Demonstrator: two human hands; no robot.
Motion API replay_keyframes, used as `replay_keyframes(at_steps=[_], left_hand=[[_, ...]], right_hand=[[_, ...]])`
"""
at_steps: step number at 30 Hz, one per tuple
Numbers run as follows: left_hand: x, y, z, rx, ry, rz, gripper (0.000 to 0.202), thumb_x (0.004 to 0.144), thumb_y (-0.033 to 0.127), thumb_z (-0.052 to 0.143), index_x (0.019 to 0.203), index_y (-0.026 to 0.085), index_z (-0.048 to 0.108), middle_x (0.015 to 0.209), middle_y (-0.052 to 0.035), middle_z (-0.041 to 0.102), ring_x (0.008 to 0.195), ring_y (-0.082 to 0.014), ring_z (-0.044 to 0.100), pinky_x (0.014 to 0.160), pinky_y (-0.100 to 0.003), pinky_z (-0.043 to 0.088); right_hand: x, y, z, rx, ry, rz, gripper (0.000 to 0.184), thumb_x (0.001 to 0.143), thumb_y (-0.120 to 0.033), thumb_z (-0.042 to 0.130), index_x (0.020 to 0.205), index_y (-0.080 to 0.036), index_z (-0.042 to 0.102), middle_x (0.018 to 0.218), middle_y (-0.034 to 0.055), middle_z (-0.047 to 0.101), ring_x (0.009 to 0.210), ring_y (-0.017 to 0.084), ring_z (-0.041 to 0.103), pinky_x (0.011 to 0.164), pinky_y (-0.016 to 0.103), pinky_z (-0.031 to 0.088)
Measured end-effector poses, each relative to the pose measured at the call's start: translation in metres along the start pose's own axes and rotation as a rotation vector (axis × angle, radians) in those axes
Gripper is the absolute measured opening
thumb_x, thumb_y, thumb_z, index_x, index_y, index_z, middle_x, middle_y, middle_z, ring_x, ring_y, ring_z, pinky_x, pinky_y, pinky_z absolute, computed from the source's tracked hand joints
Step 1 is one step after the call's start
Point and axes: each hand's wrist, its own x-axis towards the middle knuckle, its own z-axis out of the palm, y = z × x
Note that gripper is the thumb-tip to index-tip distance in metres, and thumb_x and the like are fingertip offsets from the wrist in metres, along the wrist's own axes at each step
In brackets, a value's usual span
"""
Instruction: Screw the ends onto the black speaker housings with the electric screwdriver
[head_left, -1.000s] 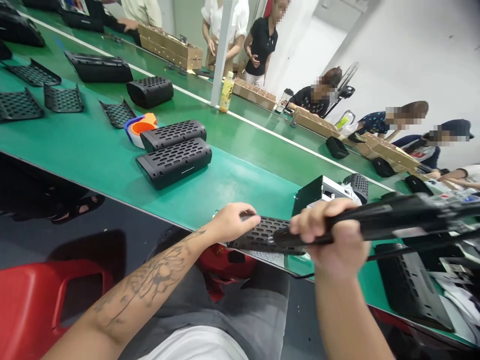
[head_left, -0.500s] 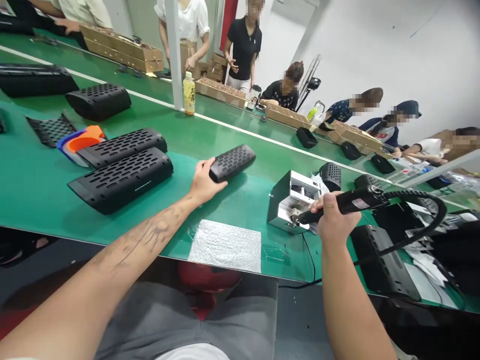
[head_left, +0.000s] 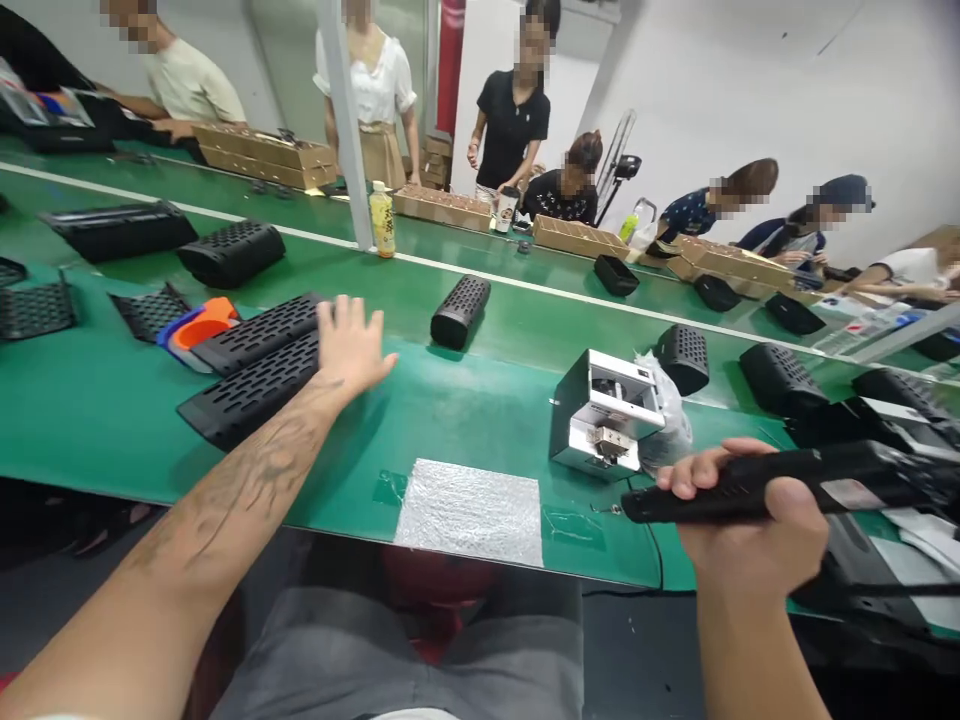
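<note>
My left hand [head_left: 351, 345] is spread over the right ends of two long black perforated housings [head_left: 255, 388], and whether it touches them I cannot tell. In my right hand [head_left: 750, 520] lies a black electric screwdriver [head_left: 720, 488], its tip pointing left with what looks like a small screw on it. Just beyond that tip stands a white and black screw feeder [head_left: 611, 415] with a metal outlet block. A smaller black perforated housing [head_left: 460, 312] sits on the green belt ahead, apart from both hands.
Silvery bubble wrap [head_left: 469, 512] is taped at the table's front edge. A yellow drink bottle [head_left: 382, 220] stands by a white post [head_left: 349, 130]. Orange and blue curved parts [head_left: 201, 330] lie left. More black housings [head_left: 682, 358] rest right; several people work across the belt beside cardboard boxes [head_left: 262, 158].
My left hand has let go of the smaller housing, which stays on the belt, and moved left to the two long ones. My right hand has drawn the screwdriver away from the feeder, rightward and nearer.
</note>
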Motion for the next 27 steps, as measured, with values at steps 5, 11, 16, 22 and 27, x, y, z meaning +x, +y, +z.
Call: replay_keyframes(at_steps=[5,11,16,22,27], left_hand=[[-0.097,-0.074,-0.036,0.186,-0.173,-0.221,0.109,0.097,0.051,0.086,0.187,0.015,0.037,0.182,-0.0361,0.048,0.159,-0.0602,0.052,0.13,-0.074,0.039],[-0.126,-0.056,-0.063,0.067,-0.185,0.123,0.105,0.09,0.037,0.095,0.183,0.021,0.05,0.176,-0.0288,0.055,0.151,-0.0499,0.06,0.121,-0.058,0.051],[-0.167,0.027,-0.07,-0.099,-0.123,0.595,0.105,0.086,0.031,0.098,0.181,0.029,0.053,0.174,-0.0236,0.057,0.147,-0.0479,0.061,0.122,-0.062,0.05],[-0.207,0.104,-0.059,-0.156,-0.061,0.84,0.092,0.098,0.016,0.078,0.184,0.029,0.049,0.178,-0.0231,0.056,0.151,-0.0493,0.06,0.126,-0.066,0.047],[-0.213,0.112,-0.056,-0.183,-0.083,0.789,0.089,0.101,0.015,0.073,0.185,0.031,0.048,0.181,-0.0225,0.055,0.154,-0.0489,0.059,0.128,-0.068,0.046]], right_hand=[[-0.011,-0.001,0.013,0.003,0.017,-0.05,0.049,0.071,-0.085,0.09,0.097,-0.043,0.087,0.062,0.0008,0.056,0.054,0.027,0.049,0.054,0.053,0.051],[-0.031,-0.016,0.035,0.11,-0.101,-0.109,0.043,0.082,-0.078,0.09,0.109,-0.045,0.09,0.065,0.0,0.057,0.053,0.026,0.05,0.053,0.05,0.051],[-0.045,-0.035,0.039,0.105,-0.314,-0.229,0.045,0.09,-0.075,0.09,0.114,-0.038,0.092,0.06,-0.0011,0.066,0.045,0.022,0.053,0.046,0.043,0.056],[-0.058,-0.028,0.055,0.123,-0.383,-0.122,0.048,0.091,-0.073,0.092,0.109,-0.029,0.089,0.061,-0.0027,0.067,0.046,0.02,0.06,0.048,0.037,0.056],[-0.058,-0.009,0.066,0.117,-0.344,-0.064,0.053,0.084,-0.075,0.098,0.099,-0.026,0.085,0.061,-0.0038,0.069,0.045,0.019,0.063,0.048,0.035,0.058]])
